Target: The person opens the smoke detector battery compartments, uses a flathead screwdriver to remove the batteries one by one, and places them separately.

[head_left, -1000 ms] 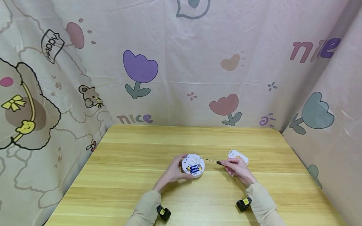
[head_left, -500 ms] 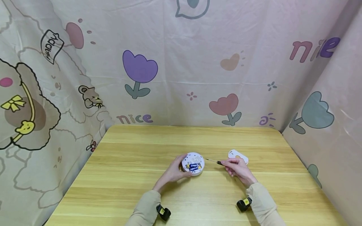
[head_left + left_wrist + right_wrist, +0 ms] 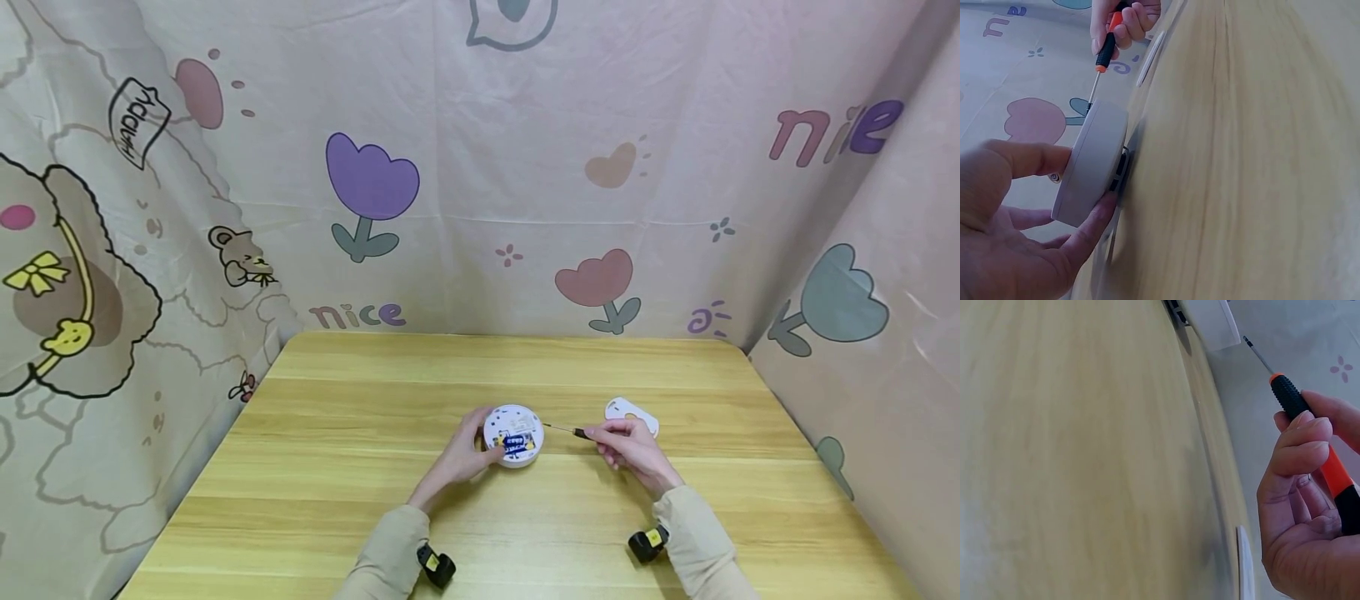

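Note:
A round white smoke alarm [image 3: 514,421], its back face up with small holes and a blue-and-yellow battery, is gripped along its left side by my left hand [image 3: 459,454]. The left wrist view shows the alarm [image 3: 1094,159] on edge, thumb on one face and fingers on the other, raised off the table. My right hand [image 3: 630,450] pinches a small screwdriver [image 3: 1288,397] with a black and orange handle. Its thin shaft points left at the alarm's right rim; in the right wrist view the tip is apart from the alarm [image 3: 1213,325].
A flat white mounting plate [image 3: 619,408] with rounded ends lies on the wooden table [image 3: 360,417], just behind my right hand. Printed curtains [image 3: 465,275] hang along the table's back and sides. Black cameras [image 3: 435,567] are strapped to both wrists.
The alarm has tipped and turned slightly in my left hand. The left thumb has shifted from its lower edge up onto the face near the battery. The right hand and screwdriver have barely moved.

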`<state>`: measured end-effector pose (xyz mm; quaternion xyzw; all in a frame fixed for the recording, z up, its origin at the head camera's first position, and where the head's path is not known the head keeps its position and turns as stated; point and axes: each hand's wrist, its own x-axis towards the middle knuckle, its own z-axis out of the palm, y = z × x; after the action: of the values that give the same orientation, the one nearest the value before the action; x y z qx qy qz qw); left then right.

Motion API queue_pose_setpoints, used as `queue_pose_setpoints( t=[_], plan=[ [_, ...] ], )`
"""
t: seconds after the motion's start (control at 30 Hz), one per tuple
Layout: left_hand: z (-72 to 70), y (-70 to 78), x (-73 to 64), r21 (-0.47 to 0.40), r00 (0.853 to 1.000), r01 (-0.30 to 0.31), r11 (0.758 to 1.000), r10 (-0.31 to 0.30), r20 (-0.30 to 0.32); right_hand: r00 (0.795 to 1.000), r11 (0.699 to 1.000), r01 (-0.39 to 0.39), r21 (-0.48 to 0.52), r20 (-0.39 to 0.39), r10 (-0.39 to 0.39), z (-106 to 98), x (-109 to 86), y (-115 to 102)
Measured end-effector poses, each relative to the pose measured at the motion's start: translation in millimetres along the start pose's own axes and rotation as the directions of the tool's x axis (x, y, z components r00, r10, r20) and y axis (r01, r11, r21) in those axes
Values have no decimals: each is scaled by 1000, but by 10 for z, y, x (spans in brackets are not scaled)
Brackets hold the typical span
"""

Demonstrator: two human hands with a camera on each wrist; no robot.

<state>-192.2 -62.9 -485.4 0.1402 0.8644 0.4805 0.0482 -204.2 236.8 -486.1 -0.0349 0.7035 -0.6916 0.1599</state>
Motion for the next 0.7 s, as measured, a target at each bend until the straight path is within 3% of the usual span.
queue_pose_setpoints(
  t=[0.7],
  plan=[
    [20,19,8,-42,1000,22,999,-21,8,999,988,44,-148,-21,-48,40,-15,-118]
  ],
)
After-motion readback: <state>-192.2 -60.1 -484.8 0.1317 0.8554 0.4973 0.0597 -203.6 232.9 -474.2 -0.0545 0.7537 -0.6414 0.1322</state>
